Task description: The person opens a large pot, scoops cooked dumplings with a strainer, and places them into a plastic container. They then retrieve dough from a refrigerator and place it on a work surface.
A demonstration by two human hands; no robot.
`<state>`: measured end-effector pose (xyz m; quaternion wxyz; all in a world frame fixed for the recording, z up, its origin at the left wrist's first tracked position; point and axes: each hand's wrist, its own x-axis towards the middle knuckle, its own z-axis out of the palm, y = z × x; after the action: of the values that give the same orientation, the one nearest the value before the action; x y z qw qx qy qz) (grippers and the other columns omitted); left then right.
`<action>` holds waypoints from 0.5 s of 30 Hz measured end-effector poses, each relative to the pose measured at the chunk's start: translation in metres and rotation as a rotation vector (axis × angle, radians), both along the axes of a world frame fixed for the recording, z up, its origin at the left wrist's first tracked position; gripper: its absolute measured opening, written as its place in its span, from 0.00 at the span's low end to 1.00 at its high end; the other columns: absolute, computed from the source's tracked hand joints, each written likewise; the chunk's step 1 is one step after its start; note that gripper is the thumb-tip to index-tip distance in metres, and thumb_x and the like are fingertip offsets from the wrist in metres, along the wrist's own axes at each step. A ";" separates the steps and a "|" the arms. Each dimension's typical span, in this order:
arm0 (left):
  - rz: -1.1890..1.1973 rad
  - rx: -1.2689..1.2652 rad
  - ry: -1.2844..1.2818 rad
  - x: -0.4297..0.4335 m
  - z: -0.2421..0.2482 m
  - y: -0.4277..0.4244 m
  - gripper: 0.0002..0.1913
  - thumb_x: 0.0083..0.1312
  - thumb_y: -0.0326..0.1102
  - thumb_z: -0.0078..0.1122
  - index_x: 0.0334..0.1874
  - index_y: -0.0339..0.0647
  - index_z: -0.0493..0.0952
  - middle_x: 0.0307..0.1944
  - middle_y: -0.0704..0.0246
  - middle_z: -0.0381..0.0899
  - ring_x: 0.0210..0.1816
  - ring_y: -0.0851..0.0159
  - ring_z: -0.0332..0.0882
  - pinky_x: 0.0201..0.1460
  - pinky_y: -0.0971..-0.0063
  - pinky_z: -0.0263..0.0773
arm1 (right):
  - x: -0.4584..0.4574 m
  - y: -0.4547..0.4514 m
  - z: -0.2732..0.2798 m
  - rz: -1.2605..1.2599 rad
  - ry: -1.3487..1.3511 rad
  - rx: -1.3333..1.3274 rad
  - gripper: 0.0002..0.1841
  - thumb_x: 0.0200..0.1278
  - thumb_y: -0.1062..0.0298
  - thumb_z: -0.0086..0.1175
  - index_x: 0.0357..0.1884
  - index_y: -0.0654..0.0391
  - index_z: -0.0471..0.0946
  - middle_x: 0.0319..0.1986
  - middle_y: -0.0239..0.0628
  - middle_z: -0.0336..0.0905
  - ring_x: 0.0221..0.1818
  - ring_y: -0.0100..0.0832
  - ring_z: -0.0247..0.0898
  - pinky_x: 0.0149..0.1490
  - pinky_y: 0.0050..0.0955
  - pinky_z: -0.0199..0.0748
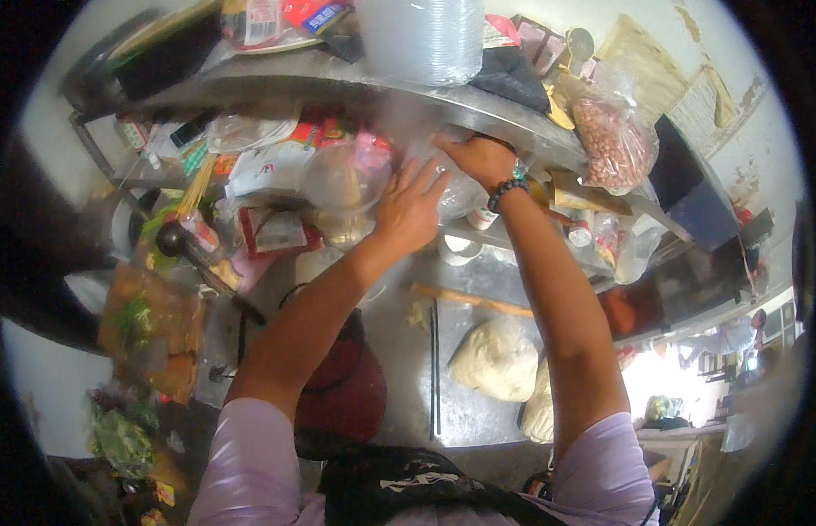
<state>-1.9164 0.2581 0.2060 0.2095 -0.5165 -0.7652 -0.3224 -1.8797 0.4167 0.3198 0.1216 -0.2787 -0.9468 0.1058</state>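
Observation:
Both arms reach forward over a metal worktop to a cluttered shelf. My left hand (410, 209) has its fingers apart, close beside a round clear plastic container (347, 177); a ring is on one finger. My right hand (481, 160), with a beaded bracelet at the wrist, reaches under the upper metal shelf (408, 89) next to clear plastic (462, 194); its fingers are partly hidden and its grip cannot be made out. A white cup (481, 217) stands just below it. On the worktop lie a large lump of dough (496, 361) and a wooden rolling pin (472, 299).
Stacked clear plastic containers (421, 43) and a bag of peanuts (615, 141) are on the upper shelf. At the left are a long-handled ladle (207, 266), a red-framed item (278, 231) and a wooden board with greens (145, 322). A dark red rounded object (345, 388) lies before me.

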 end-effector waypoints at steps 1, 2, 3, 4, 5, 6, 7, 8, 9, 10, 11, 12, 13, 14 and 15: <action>0.003 0.001 -0.003 0.003 -0.002 0.000 0.29 0.58 0.27 0.58 0.66 0.42 0.74 0.73 0.60 0.65 0.75 0.46 0.57 0.73 0.50 0.60 | -0.001 -0.001 -0.002 -0.023 -0.010 0.014 0.50 0.51 0.15 0.49 0.41 0.64 0.87 0.41 0.59 0.85 0.52 0.53 0.82 0.58 0.42 0.76; 0.006 0.002 -0.006 0.005 -0.004 0.001 0.29 0.58 0.27 0.58 0.65 0.41 0.75 0.73 0.60 0.65 0.74 0.47 0.58 0.72 0.50 0.60 | 0.000 -0.002 -0.005 -0.048 0.015 0.034 0.50 0.51 0.16 0.50 0.40 0.64 0.87 0.41 0.59 0.85 0.51 0.53 0.82 0.57 0.42 0.76; 0.008 0.012 -0.012 0.007 -0.004 -0.001 0.29 0.57 0.27 0.57 0.65 0.41 0.75 0.73 0.60 0.65 0.74 0.46 0.58 0.73 0.50 0.59 | 0.001 -0.004 -0.007 -0.068 0.041 0.051 0.49 0.51 0.17 0.51 0.39 0.65 0.87 0.41 0.60 0.85 0.51 0.53 0.82 0.57 0.43 0.77; 0.010 0.022 -0.018 0.008 -0.004 -0.002 0.29 0.57 0.27 0.57 0.65 0.41 0.75 0.73 0.59 0.65 0.75 0.46 0.57 0.73 0.50 0.58 | 0.001 -0.006 -0.008 -0.089 0.066 0.069 0.49 0.51 0.17 0.52 0.38 0.66 0.87 0.41 0.60 0.85 0.50 0.54 0.82 0.56 0.43 0.77; 0.012 0.033 -0.023 0.010 -0.004 -0.002 0.29 0.57 0.27 0.57 0.65 0.41 0.75 0.73 0.59 0.65 0.75 0.46 0.57 0.74 0.50 0.58 | 0.001 -0.008 -0.010 -0.092 0.084 0.074 0.48 0.51 0.18 0.53 0.37 0.66 0.86 0.40 0.60 0.85 0.48 0.54 0.82 0.54 0.43 0.78; 0.016 0.034 -0.028 0.010 -0.004 -0.002 0.28 0.57 0.27 0.57 0.65 0.41 0.75 0.74 0.58 0.64 0.75 0.46 0.57 0.74 0.50 0.57 | 0.000 -0.010 -0.010 -0.096 0.103 0.082 0.47 0.51 0.20 0.54 0.37 0.66 0.86 0.39 0.59 0.85 0.47 0.55 0.83 0.53 0.44 0.78; 0.020 0.034 -0.033 0.010 -0.004 -0.001 0.28 0.57 0.27 0.57 0.64 0.40 0.75 0.74 0.58 0.64 0.75 0.46 0.58 0.74 0.49 0.57 | 0.000 -0.011 -0.010 -0.100 0.122 0.091 0.46 0.51 0.21 0.56 0.37 0.67 0.86 0.37 0.59 0.85 0.45 0.55 0.83 0.52 0.45 0.79; 0.024 0.035 -0.038 0.010 -0.003 -0.001 0.28 0.57 0.27 0.57 0.64 0.40 0.75 0.74 0.57 0.64 0.75 0.46 0.58 0.74 0.49 0.56 | -0.002 -0.010 -0.014 -0.047 0.242 0.162 0.45 0.52 0.22 0.57 0.37 0.66 0.86 0.36 0.58 0.85 0.43 0.55 0.83 0.51 0.45 0.79; 0.018 0.055 -0.045 0.013 -0.003 0.001 0.28 0.57 0.27 0.57 0.64 0.39 0.75 0.74 0.57 0.64 0.74 0.45 0.58 0.74 0.49 0.57 | -0.002 -0.008 -0.021 0.003 0.359 0.236 0.44 0.52 0.23 0.58 0.38 0.66 0.85 0.34 0.57 0.85 0.42 0.56 0.83 0.49 0.46 0.79; 0.012 0.075 -0.052 0.016 -0.003 0.002 0.28 0.57 0.27 0.57 0.64 0.38 0.75 0.74 0.56 0.64 0.74 0.45 0.58 0.74 0.49 0.57 | -0.002 -0.005 -0.027 0.053 0.477 0.309 0.43 0.52 0.24 0.59 0.39 0.66 0.85 0.33 0.56 0.85 0.40 0.56 0.83 0.48 0.46 0.80; 0.006 0.095 -0.058 0.020 -0.002 0.003 0.28 0.57 0.27 0.57 0.64 0.38 0.75 0.74 0.56 0.64 0.74 0.45 0.59 0.74 0.49 0.57 | -0.001 -0.001 -0.030 0.086 0.462 0.347 0.43 0.52 0.25 0.60 0.39 0.66 0.85 0.32 0.56 0.85 0.39 0.57 0.83 0.48 0.47 0.80; -0.005 0.112 -0.087 0.022 -0.004 0.004 0.26 0.57 0.27 0.58 0.61 0.37 0.77 0.73 0.56 0.64 0.74 0.44 0.59 0.74 0.50 0.58 | 0.000 0.000 -0.031 0.119 0.446 0.381 0.42 0.52 0.26 0.60 0.40 0.66 0.85 0.32 0.56 0.85 0.39 0.57 0.83 0.47 0.47 0.80; -0.016 0.129 -0.115 0.024 -0.005 0.004 0.24 0.57 0.27 0.58 0.59 0.36 0.78 0.72 0.56 0.65 0.74 0.44 0.60 0.74 0.50 0.58 | 0.000 0.000 -0.032 0.152 0.431 0.416 0.42 0.52 0.27 0.61 0.41 0.66 0.84 0.31 0.56 0.84 0.38 0.57 0.83 0.46 0.47 0.80; -0.027 0.146 -0.144 0.026 -0.007 0.005 0.22 0.57 0.27 0.58 0.57 0.35 0.79 0.72 0.56 0.66 0.73 0.44 0.60 0.74 0.51 0.59 | -0.001 -0.001 -0.033 0.131 0.387 0.356 0.42 0.52 0.27 0.61 0.41 0.66 0.84 0.32 0.56 0.84 0.39 0.57 0.83 0.46 0.47 0.80; -0.019 0.148 -0.129 0.025 -0.009 0.005 0.20 0.57 0.27 0.59 0.53 0.34 0.80 0.71 0.56 0.67 0.73 0.44 0.61 0.73 0.51 0.60 | -0.002 -0.006 -0.028 0.112 0.345 0.296 0.42 0.51 0.26 0.62 0.41 0.66 0.84 0.32 0.56 0.85 0.39 0.57 0.83 0.46 0.46 0.80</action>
<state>-1.8911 0.2633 0.1967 0.1943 -0.4852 -0.7462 -0.4123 -1.8821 0.4112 0.2913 0.3150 -0.1828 -0.9311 0.0185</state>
